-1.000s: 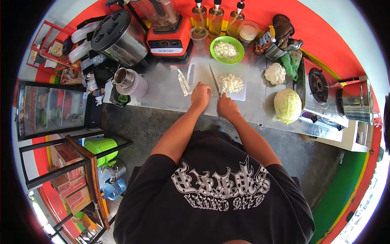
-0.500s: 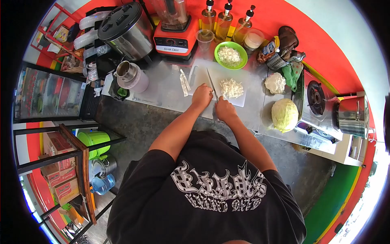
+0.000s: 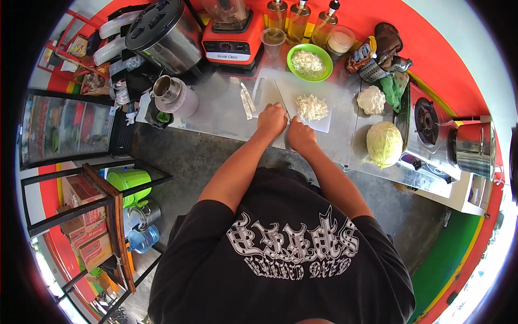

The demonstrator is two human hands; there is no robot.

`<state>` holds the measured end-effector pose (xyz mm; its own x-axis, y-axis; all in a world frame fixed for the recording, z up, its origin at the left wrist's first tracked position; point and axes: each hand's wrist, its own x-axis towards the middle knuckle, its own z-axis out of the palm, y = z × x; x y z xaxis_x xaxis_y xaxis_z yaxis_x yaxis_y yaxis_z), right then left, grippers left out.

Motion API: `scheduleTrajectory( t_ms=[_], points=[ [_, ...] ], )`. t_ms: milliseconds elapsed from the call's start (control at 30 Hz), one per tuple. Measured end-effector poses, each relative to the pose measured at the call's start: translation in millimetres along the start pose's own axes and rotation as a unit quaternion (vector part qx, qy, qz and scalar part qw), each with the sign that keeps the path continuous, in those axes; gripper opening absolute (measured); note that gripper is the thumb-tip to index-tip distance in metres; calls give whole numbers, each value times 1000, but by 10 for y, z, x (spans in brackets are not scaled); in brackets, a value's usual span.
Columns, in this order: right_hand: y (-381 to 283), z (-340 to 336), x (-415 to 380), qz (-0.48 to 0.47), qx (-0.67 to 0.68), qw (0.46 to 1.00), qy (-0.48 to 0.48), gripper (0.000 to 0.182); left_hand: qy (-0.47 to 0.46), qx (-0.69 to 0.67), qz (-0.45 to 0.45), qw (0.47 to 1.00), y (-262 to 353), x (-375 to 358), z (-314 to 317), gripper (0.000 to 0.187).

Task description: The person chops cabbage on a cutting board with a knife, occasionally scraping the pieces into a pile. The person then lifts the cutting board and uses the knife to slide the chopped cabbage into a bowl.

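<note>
My right hand (image 3: 301,134) is closed round the handle of a knife (image 3: 281,96), whose blade points away from me over a white cutting board (image 3: 324,123). Just left of the blade, my left hand (image 3: 272,120) is closed with curled fingers at the board's near edge; what it holds, if anything, is hidden. Shredded white vegetable (image 3: 311,108) lies heaped on the board to the right of the knife. Beyond the board, a green bowl (image 3: 327,71) holds more shreds. Pale strips (image 3: 247,101) lie on the counter left of the board.
A whole cabbage (image 3: 384,144) and a white lump (image 3: 371,100) sit at the right, beside a stove (image 3: 426,121). A red blender (image 3: 231,52), pump bottles (image 3: 298,22), a clear cup (image 3: 272,41) and a metal-topped container (image 3: 175,97) line the back and left.
The view has shifted slightly, so the counter items appear a little higher and further right. Both hands remain closed near the knife, with no clear change in their hold.
</note>
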<state>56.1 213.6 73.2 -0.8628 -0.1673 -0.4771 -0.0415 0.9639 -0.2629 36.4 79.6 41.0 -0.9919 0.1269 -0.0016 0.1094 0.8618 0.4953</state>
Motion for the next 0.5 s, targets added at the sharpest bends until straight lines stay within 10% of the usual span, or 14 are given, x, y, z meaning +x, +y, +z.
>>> scheduleTrajectory(
  t_ms=[500],
  points=[
    [-69, -159, -24, 6, -15, 999, -28, 27, 13, -18, 49, 999, -216, 49, 113, 16]
  ],
)
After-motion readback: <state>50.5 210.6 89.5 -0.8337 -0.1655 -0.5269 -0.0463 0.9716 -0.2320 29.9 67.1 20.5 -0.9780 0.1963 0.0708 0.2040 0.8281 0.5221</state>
